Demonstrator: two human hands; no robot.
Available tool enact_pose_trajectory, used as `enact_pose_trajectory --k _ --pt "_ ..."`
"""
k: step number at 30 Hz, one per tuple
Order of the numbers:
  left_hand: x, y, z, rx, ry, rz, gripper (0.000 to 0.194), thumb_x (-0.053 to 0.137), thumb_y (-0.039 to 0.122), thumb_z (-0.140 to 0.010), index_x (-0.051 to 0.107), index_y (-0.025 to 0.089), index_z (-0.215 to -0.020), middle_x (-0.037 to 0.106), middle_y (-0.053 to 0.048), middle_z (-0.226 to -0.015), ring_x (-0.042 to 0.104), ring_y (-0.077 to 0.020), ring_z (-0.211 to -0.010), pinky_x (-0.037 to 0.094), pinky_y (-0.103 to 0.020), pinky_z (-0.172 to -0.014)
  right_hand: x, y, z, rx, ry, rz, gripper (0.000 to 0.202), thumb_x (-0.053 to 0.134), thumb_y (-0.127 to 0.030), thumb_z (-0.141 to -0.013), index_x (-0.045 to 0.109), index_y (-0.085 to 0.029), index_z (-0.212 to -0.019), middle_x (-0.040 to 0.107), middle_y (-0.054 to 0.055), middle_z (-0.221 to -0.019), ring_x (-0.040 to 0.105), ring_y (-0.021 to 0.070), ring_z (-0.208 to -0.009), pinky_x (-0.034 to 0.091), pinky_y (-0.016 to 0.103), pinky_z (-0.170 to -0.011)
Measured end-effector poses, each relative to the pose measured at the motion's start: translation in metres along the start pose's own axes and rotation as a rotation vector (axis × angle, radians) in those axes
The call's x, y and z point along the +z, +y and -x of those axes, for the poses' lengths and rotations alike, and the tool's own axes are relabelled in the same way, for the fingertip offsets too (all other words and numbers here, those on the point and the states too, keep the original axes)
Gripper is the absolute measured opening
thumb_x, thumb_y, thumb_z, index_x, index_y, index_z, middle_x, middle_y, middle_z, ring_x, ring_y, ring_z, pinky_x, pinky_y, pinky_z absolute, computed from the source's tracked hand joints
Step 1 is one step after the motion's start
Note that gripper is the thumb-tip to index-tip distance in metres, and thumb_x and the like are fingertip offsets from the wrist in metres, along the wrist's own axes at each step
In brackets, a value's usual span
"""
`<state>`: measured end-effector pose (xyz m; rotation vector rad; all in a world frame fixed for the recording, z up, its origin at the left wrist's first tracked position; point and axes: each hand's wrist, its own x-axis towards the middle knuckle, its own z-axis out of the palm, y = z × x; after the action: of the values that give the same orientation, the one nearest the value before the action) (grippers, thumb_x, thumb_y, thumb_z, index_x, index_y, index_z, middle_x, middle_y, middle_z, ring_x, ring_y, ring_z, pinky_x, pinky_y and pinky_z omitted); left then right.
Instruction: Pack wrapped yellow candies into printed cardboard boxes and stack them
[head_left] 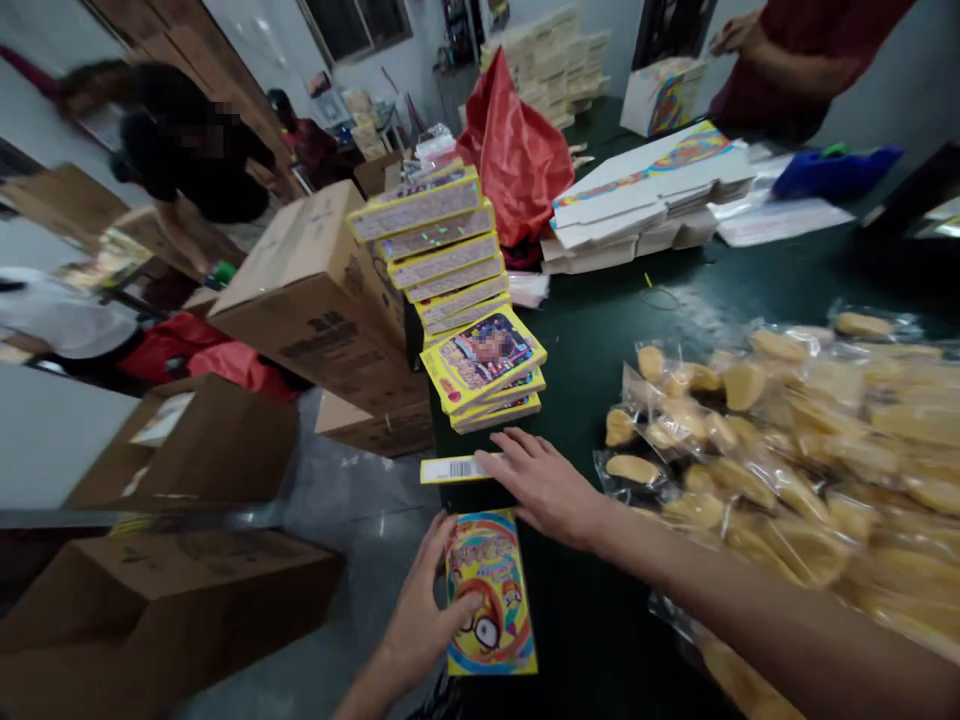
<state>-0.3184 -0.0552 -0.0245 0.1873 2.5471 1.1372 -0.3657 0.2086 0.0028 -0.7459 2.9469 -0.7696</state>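
My left hand (431, 600) grips a flat yellow printed box (495, 640) at the table's near edge, thumb on its cartoon face and fingers along its left side. Just beyond, my right hand (544, 485) is at the right end of a thin box (450, 470), whose white barcode side with yellow edges faces me. Its thumb lies against that side; the other fingers reach over the end and partly hide it. Farther back, a short stack of yellow card-like boxes (487, 360) shows a shiny printed front. Behind it, a leaning row of similar boxes (446, 270) rises.
Clear-wrapped tan pieces (787, 460) heap on the right of the dark green table (600, 320). Flattened white cartons (652, 190) and a red bag (514, 150) lie at the back. Cardboard boxes (315, 300) stand left. Other people (195, 150) are around the room.
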Motion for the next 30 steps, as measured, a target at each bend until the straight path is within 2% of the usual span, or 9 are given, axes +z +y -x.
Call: enact_pose_trajectory --k 3,6,9,14,19,24,25,28,30 --pt "0.004 -0.015 0.002 -0.017 -0.013 0.023 0.06 0.07 0.03 -0.072 0.06 0.028 -0.131 0.041 -0.01 -0.155 0.035 -0.0353 -0.143 0.031 -0.055 -0.117 0.001 0.001 -0.001 0.05 0.006 -0.108 0.048 0.048 -0.004 -0.089 0.047 -0.016 -0.135 0.06 0.017 -0.127 0.057 0.0285 -0.116 0.051 0.045 -0.093" --pt "-0.017 -0.005 -0.001 -0.062 0.077 0.132 0.049 0.073 0.035 -0.071 0.067 0.034 -0.12 0.053 -0.008 -0.146 0.044 -0.0382 -0.137 0.038 -0.058 -0.112 -0.026 -0.001 0.01 0.11 0.06 -0.39 0.037 0.056 -0.01 -0.086 0.055 -0.017 -0.122 0.065 0.012 -0.116 0.063 0.0236 -0.102 0.053 0.037 -0.087" --pt "-0.055 0.033 -0.019 -0.033 0.163 0.404 0.061 0.077 0.041 -0.07 0.059 0.04 -0.128 0.052 -0.003 -0.148 0.047 -0.0365 -0.136 0.05 -0.051 -0.104 -0.071 -0.008 0.012 0.276 0.183 -0.687 0.026 0.068 -0.023 -0.081 0.062 -0.02 -0.107 0.069 0.005 -0.098 0.065 0.0202 -0.086 0.053 0.032 -0.077" --pt "-0.082 0.114 -0.092 -0.018 0.003 0.675 0.09 0.082 0.043 -0.067 0.039 0.032 -0.144 0.066 -0.009 -0.129 0.067 -0.0342 -0.109 0.061 -0.044 -0.085 -0.133 0.003 -0.04 0.374 0.255 -0.851 0.025 0.071 -0.03 -0.079 0.064 -0.019 -0.101 0.071 0.002 -0.087 0.066 0.0199 -0.079 0.053 0.03 -0.068" --pt "-0.094 0.144 -0.169 0.178 0.191 0.272 0.078 0.069 0.048 -0.076 0.039 0.021 -0.143 0.068 -0.011 -0.116 0.068 -0.0281 -0.096 0.056 -0.045 -0.086 -0.151 0.04 -0.101 0.543 0.364 -0.391 0.016 0.07 -0.028 -0.082 0.064 -0.015 -0.089 0.072 0.011 -0.094 0.067 0.0245 -0.086 0.051 0.036 -0.076" --pt "-0.093 0.144 -0.136 0.421 0.527 -0.123 0.031 0.062 0.043 -0.082 0.066 0.029 -0.109 0.069 -0.006 -0.102 0.065 -0.0267 -0.087 0.056 -0.041 -0.077 -0.137 0.067 -0.104 0.601 0.392 -0.35 0.031 0.072 -0.034 -0.083 0.064 -0.014 -0.105 0.068 0.016 -0.11 0.064 0.0289 -0.101 0.05 0.039 -0.084" --pt "-0.085 0.143 -0.123 0.458 0.441 -0.109 0.018 0.06 0.04 -0.084 0.069 0.033 -0.099 0.07 -0.003 -0.09 0.066 -0.0244 -0.079 0.056 -0.037 -0.072 -0.133 0.07 -0.101 0.598 0.395 -0.372 0.036 0.07 -0.036 -0.084 0.062 -0.014 -0.112 0.068 0.016 -0.114 0.064 0.0277 -0.101 0.05 0.038 -0.083" --pt "-0.049 0.137 -0.106 0.478 -0.193 -0.092 0.016 0.062 0.031 -0.083 0.074 0.035 -0.092 0.075 -0.001 -0.085 0.069 -0.0224 -0.075 0.058 -0.033 -0.07 -0.124 0.075 -0.095 0.591 0.391 -0.447 0.042 0.07 -0.036 -0.086 0.059 -0.013 -0.12 0.068 0.016 -0.115 0.067 0.0244 -0.095 0.052 0.035 -0.078" --pt "-0.026 0.13 -0.121 0.428 -0.331 -0.089 0.017 0.064 0.028 -0.078 0.076 0.029 -0.09 0.077 -0.003 -0.094 0.071 -0.0257 -0.088 0.057 -0.038 -0.084 -0.119 0.077 -0.095 0.58 0.39 -0.488 0.039 0.07 -0.032 -0.085 0.06 -0.012 -0.118 0.069 0.015 -0.113 0.068 0.0233 -0.092 0.053 0.034 -0.077"
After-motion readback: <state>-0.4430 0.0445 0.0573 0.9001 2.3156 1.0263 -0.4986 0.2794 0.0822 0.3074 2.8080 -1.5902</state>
